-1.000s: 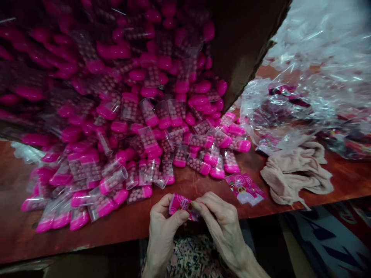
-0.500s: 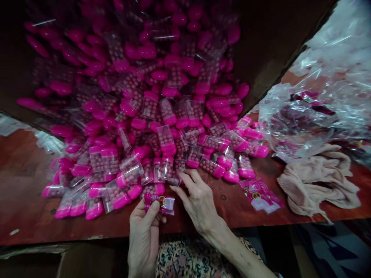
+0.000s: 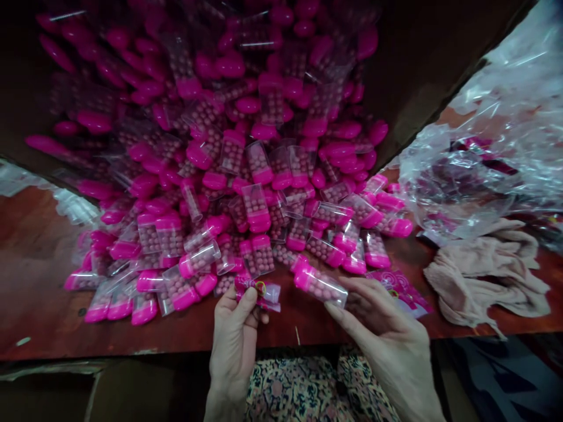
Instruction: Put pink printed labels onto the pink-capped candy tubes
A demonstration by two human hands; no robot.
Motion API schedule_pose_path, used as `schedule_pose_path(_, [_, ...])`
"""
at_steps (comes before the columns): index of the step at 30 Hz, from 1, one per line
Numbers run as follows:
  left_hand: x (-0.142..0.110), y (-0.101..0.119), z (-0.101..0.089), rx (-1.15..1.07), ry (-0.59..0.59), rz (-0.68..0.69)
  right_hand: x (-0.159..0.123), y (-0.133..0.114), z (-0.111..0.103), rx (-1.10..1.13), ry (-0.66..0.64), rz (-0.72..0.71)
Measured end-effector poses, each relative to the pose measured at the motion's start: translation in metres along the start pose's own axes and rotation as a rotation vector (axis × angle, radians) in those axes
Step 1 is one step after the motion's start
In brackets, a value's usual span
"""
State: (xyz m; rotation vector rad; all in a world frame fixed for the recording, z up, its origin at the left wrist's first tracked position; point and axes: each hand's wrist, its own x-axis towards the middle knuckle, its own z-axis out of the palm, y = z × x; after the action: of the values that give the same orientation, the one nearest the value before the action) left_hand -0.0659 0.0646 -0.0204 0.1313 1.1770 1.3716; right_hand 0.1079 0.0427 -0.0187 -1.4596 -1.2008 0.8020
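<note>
Between the thumb and fingers of my left hand (image 3: 237, 334) is a small printed pink plastic sleeve (image 3: 264, 295) with a clear end. My right hand (image 3: 387, 334) grips a clear candy container (image 3: 323, 287) by its bottom end, the bright pink cap pointing left toward the sleeve. Small round pink balls fill the container. Sleeve and container are apart. Just beyond both hands lies a large pile of similar pink-capped containers (image 3: 257, 208), which runs back into a dark box.
Flat printed sleeves (image 3: 402, 293) lie right of the pile, partly behind my right hand. A crumpled beige cloth (image 3: 484, 275) is farther right, with clear plastic bags (image 3: 466, 176) behind it. The box's dark side wall (image 3: 422, 88) rises behind the pile. The reddish table (image 3: 39, 316) ends near my lap.
My right hand has picked a candy container from the pile's front and moved right and nearer with it. My left hand, still holding the sleeve, has shifted slightly right.
</note>
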Motion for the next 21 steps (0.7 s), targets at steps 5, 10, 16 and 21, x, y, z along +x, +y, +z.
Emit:
schedule_pose_path(5, [-0.001,0.0,0.008,-0.043,0.017,0.008,-0.019,-0.009,0.0,-0.112,0.103,-0.111])
schedule_pose_path(10, [-0.003,-0.003,0.011,-0.041,0.013,0.021,-0.028,-0.013,0.008,-0.164,0.171,-0.185])
schedule_pose_path(16, [-0.005,-0.008,0.016,-0.053,-0.022,0.008,-0.028,-0.013,0.011,-0.214,0.168,-0.261])
schedule_pose_path(21, [-0.005,-0.01,0.018,-0.059,0.002,0.01,-0.032,-0.011,0.007,-0.273,0.138,-0.315])
